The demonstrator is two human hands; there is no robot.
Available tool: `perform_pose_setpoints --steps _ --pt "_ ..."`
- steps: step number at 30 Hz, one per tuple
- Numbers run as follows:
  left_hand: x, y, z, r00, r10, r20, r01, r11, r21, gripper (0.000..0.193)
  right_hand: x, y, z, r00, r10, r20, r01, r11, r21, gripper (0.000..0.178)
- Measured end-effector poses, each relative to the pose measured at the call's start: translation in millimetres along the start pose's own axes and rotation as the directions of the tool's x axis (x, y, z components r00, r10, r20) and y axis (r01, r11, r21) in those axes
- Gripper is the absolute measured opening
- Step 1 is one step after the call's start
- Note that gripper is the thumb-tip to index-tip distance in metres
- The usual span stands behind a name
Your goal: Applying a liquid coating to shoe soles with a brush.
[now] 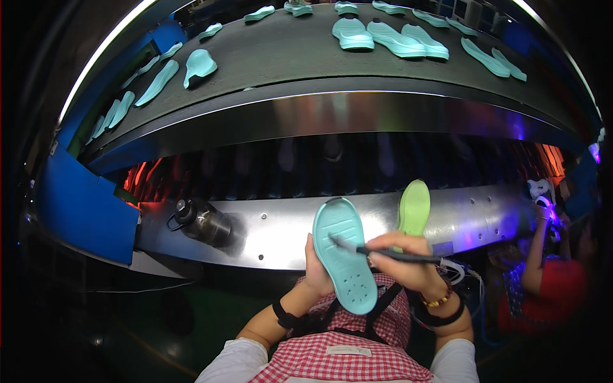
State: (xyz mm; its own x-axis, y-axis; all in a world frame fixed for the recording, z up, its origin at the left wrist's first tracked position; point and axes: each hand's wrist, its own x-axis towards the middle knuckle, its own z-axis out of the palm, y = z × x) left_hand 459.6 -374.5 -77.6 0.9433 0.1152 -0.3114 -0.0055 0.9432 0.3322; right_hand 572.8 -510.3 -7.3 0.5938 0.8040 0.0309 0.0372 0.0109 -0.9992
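Observation:
A light-blue shoe sole (345, 217) stands tilted up before my chest, ridged near its top and dotted with small holes near the bottom. My left hand (317, 271) is closed round its left edge; the fingers behind it are hidden. My right hand (408, 258) grips a slim black-handled tool (418, 258), whose grey tip, smeared by motion, lies over the middle of the sole. Whether that tip is a brush or a blade cannot be made out. Just beyond my right hand, a lime-green sole (415, 207) rests on the metal ledge (281, 223).
A dark flask (207, 223) lies on the ledge at left. Above the ledge runs a dark conveyor belt (274, 57) with several light-blue soles (352, 35). Cables (469, 274) hang by my right wrist. At far right another person in red (555, 287) works at the ledge.

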Motion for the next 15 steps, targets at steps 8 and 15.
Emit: perform_pose_setpoints --steps 8,15 --pt "-3 9 10 0.997 0.069 0.047 -0.074 0.988 0.132 0.080 -9 -12 0 0.961 -0.135 0.241 0.124 0.991 0.060 0.019" --pt "5 17 15 0.952 0.305 0.012 -0.305 0.947 0.100 0.092 -12 -2 -4 0.860 -0.347 0.374 0.371 0.928 0.008 0.021"
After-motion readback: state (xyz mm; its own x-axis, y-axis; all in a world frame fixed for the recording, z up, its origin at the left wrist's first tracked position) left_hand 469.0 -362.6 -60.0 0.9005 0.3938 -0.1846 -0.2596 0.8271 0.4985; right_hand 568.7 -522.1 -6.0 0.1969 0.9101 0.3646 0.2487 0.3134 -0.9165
